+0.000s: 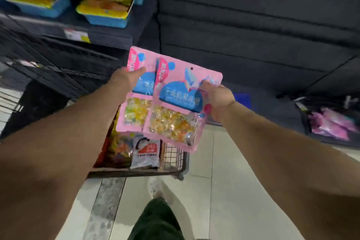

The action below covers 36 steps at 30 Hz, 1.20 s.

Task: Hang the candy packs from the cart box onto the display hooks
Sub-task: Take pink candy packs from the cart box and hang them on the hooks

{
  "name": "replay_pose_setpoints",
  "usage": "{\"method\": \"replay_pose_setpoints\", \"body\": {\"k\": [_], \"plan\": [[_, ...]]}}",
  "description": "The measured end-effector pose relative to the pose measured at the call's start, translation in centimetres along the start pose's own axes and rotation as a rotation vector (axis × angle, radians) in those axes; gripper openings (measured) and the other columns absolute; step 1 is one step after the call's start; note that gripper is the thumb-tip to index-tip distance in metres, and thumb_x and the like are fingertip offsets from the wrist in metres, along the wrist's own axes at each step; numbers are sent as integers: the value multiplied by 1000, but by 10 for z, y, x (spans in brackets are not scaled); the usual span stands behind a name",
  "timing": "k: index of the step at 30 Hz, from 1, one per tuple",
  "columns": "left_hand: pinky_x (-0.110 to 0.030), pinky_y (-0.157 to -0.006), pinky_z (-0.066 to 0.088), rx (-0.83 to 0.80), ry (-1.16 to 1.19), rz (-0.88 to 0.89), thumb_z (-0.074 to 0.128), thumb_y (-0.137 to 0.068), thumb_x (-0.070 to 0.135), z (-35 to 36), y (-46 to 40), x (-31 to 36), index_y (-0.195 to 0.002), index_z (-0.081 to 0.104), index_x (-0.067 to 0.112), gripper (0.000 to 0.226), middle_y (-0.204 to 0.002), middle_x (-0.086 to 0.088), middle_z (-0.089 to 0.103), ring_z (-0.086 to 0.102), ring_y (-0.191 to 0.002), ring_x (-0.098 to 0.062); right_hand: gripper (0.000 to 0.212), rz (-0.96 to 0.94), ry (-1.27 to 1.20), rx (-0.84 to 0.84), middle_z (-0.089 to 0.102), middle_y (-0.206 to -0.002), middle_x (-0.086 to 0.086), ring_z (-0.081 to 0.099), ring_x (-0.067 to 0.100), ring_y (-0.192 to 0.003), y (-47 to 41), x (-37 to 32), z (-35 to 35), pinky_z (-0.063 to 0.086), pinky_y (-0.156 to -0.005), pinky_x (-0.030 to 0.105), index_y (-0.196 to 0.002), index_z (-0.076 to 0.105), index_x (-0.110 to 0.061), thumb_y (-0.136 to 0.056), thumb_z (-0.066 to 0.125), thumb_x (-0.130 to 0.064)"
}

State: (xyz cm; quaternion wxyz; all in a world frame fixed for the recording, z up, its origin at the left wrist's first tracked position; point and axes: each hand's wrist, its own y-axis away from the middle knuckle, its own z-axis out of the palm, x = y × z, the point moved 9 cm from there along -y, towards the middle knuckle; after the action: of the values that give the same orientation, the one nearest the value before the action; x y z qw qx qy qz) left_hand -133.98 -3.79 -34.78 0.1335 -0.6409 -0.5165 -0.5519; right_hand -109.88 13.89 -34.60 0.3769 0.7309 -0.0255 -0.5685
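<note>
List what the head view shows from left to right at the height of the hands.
Left hand → rear pink pack → front pink pack → right hand → pink packs on the far-right shelf.

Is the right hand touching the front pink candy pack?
Touching. The head view shows the right hand gripping the right edge of the front pink candy pack, fingers curled round it.

The floor (224, 191) is made of pale, shiny tiles with thin lines between them. A dark wall panel (253, 25) fills the top right, with long lines running across it. On the left is a dark shelf (109, 35) holding blue trays with yellow lids (105, 9), and a small white and yellow price tag (77, 35) sits on its edge. Black wire racks (48, 60) stand below it. The light is dim.
</note>
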Motion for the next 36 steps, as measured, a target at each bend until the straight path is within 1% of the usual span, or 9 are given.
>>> {"method": "replay_pose_setpoints", "body": {"k": [2,4,7,9,11,16,24,31,36], "plan": [[-49,-105,50,-44,96,85,81,-60,54,38,32,46,-113,72,10,69,-118,-13,72,67,-115,-32,28,-118,-10,44,72,-89,14,68,28,-79,23,-32,-62,55,-73,42,-77,63,-12,-70,73,-37],[-53,-103,51,-106,186,140,81,-50,57,91,67,86,-113,72,12,78,-118,-12,73,68,-113,-31,20,-184,-75,96,69,-81,8,63,19,-66,58,-56,-136,51,-60,29,-75,62,-13,-85,70,-29],[-53,-99,54,-254,215,197,79,-67,50,193,144,145,-108,71,17,53,-110,-7,75,72,-103,-27,18,-238,-169,241,70,-82,6,63,17,-57,101,-65,-267,48,-46,23,-78,64,-14,-89,68,-28],[-54,-96,55,-361,211,231,78,-79,44,267,200,179,-104,69,18,37,-106,-7,76,73,-98,-27,26,-280,-219,379,73,-95,14,72,29,-79,134,-62,-356,62,-64,43,-84,67,-9,-80,71,-34],[-52,-93,57,-472,199,275,76,-85,41,342,256,209,-106,69,15,34,-106,-8,76,74,-96,-26,34,-315,-243,537,73,-103,18,71,36,-94,163,-55,-446,58,-80,60,-86,68,-8,-74,72,-39],[-43,-85,58,-723,195,332,67,-96,33,495,375,251,-95,67,19,14,-98,-5,75,73,-88,-22,23,-354,-287,824,72,-102,16,70,35,-94,239,-31,-606,57,-84,58,-80,65,-16,-85,67,-38],[-53,-96,56,-889,153,345,74,-86,43,647,426,281,-104,71,18,30,-108,-7,76,73,-100,-29,28,-387,-304,1064,74,-96,10,71,31,-89,243,-22,-738,58,-85,51,-85,66,-16,-83,67,-43],[-53,-94,56,-956,155,352,80,-52,63,766,395,348,-110,70,21,72,-109,-3,76,73,-101,-29,27,-386,-371,1141,72,-95,11,71,28,-85,180,-65,-822,60,-82,48,-72,59,-19,-90,66,-37],[-55,-93,57,-965,117,390,78,-69,53,825,386,402,-100,70,20,46,-105,-7,77,74,-97,-31,29,-367,-394,1182,69,-92,10,69,28,-87,142,-101,-872,59,-83,45,-71,56,-18,-92,65,-36]]}}
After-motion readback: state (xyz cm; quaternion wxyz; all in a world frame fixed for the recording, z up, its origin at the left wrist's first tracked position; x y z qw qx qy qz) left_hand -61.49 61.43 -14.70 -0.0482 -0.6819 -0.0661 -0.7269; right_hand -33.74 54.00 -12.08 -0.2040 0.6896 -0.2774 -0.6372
